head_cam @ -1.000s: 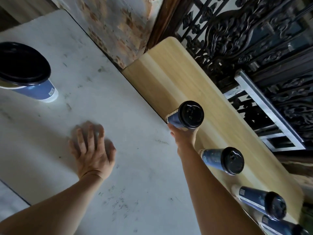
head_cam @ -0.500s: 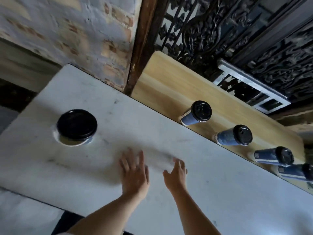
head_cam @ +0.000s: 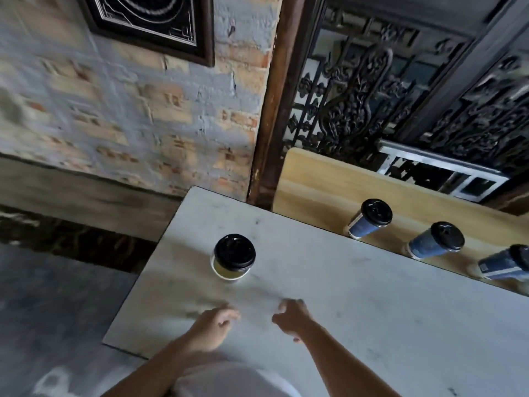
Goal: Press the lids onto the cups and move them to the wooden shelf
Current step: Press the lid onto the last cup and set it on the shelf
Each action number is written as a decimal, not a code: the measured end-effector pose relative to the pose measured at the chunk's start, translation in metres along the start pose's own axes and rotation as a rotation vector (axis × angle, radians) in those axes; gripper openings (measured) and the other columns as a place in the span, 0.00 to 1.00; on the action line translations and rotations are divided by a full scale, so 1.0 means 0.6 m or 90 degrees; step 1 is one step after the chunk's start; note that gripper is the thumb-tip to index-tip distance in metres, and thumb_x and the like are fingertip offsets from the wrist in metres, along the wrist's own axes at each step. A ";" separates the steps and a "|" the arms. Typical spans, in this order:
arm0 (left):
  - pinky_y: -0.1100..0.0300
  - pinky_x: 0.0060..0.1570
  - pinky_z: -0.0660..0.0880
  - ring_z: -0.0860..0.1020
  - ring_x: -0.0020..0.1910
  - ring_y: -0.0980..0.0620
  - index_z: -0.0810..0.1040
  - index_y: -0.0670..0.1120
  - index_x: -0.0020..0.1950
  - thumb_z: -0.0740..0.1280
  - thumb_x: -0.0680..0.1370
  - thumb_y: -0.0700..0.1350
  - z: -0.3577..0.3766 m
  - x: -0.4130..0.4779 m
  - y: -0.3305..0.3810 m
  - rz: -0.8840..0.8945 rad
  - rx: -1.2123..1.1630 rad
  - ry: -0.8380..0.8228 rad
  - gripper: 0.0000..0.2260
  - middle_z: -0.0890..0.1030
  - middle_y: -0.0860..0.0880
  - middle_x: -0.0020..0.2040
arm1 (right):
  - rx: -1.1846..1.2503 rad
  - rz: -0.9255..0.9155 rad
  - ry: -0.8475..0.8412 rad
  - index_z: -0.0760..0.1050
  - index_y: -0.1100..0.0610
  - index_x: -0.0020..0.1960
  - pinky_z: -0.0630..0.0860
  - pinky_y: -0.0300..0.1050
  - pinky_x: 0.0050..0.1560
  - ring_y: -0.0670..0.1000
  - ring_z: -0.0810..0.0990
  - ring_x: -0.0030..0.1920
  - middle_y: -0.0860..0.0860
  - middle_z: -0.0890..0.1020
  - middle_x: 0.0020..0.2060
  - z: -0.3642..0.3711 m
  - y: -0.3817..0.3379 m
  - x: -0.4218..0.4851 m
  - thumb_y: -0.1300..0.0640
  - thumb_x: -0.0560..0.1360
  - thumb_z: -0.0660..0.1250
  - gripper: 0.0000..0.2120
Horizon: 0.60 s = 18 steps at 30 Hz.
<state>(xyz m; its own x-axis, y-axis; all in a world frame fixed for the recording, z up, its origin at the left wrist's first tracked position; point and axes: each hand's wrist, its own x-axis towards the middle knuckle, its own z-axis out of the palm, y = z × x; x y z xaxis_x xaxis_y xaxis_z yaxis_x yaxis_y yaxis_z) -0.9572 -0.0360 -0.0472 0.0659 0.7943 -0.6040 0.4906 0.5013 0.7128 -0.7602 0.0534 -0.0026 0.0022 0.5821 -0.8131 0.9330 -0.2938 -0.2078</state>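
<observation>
dim, flat daylight, brightest behind the iron grille (head_cam: 400,90) upper right. soft shadows on the pale tabletop (head_cam: 357,310) under both hands and beside the lidded cup (head_cam: 234,257). motion blur smears the brick wall (head_cam: 114,110) and left edge. wide-angle bending at the borders. no glare.

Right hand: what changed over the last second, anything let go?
The right hand let go of the lidded blue cup it was setting at the near-left end of the wooden shelf, then drew back over the white table. It is empty now, fingers loosely curled, like the left hand. The cup on the table kept its lid and place; the other shelf cups stayed put.
</observation>
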 end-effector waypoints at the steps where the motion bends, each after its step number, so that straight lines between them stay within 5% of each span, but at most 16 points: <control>1: 0.65 0.62 0.71 0.77 0.69 0.46 0.82 0.49 0.56 0.63 0.83 0.39 -0.021 -0.005 -0.001 -0.072 -0.108 0.010 0.09 0.79 0.44 0.69 | 0.075 -0.015 -0.037 0.77 0.56 0.62 0.82 0.55 0.55 0.56 0.80 0.52 0.56 0.77 0.59 -0.011 -0.018 -0.005 0.55 0.78 0.65 0.14; 5: 0.47 0.53 0.78 0.81 0.55 0.37 0.78 0.43 0.62 0.60 0.84 0.47 -0.115 -0.018 0.003 -0.276 -0.470 0.050 0.12 0.80 0.41 0.64 | 0.444 0.000 -0.037 0.75 0.59 0.59 0.82 0.54 0.43 0.53 0.80 0.39 0.54 0.80 0.46 -0.045 -0.098 -0.023 0.59 0.82 0.55 0.11; 9: 0.41 0.51 0.80 0.77 0.62 0.36 0.77 0.45 0.64 0.60 0.84 0.57 -0.170 -0.024 0.062 -0.208 -0.651 0.168 0.18 0.77 0.44 0.64 | 0.713 -0.022 0.008 0.69 0.54 0.63 0.84 0.61 0.43 0.63 0.79 0.55 0.57 0.74 0.59 -0.063 -0.144 -0.035 0.47 0.83 0.59 0.13; 13: 0.36 0.59 0.76 0.74 0.64 0.40 0.77 0.52 0.66 0.64 0.82 0.60 -0.169 -0.031 0.134 -0.159 -0.645 0.139 0.18 0.76 0.49 0.64 | 0.714 -0.092 -0.118 0.73 0.48 0.63 0.84 0.62 0.44 0.68 0.74 0.64 0.52 0.72 0.63 -0.056 -0.175 -0.053 0.41 0.80 0.65 0.16; 18: 0.44 0.58 0.78 0.78 0.59 0.47 0.73 0.53 0.64 0.63 0.83 0.45 -0.134 -0.028 0.147 -0.060 -0.470 0.111 0.10 0.78 0.46 0.64 | 0.638 -0.137 -0.093 0.79 0.49 0.60 0.85 0.61 0.46 0.63 0.83 0.56 0.60 0.82 0.58 -0.028 -0.169 -0.067 0.57 0.79 0.69 0.10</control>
<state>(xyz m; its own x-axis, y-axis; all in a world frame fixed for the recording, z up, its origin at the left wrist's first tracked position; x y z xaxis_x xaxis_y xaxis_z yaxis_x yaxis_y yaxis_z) -0.9850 0.0222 0.0546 -0.1149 0.7486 -0.6530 -0.2256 0.6205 0.7510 -0.8490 0.0727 0.0604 -0.2346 0.6191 -0.7495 0.1809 -0.7297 -0.6594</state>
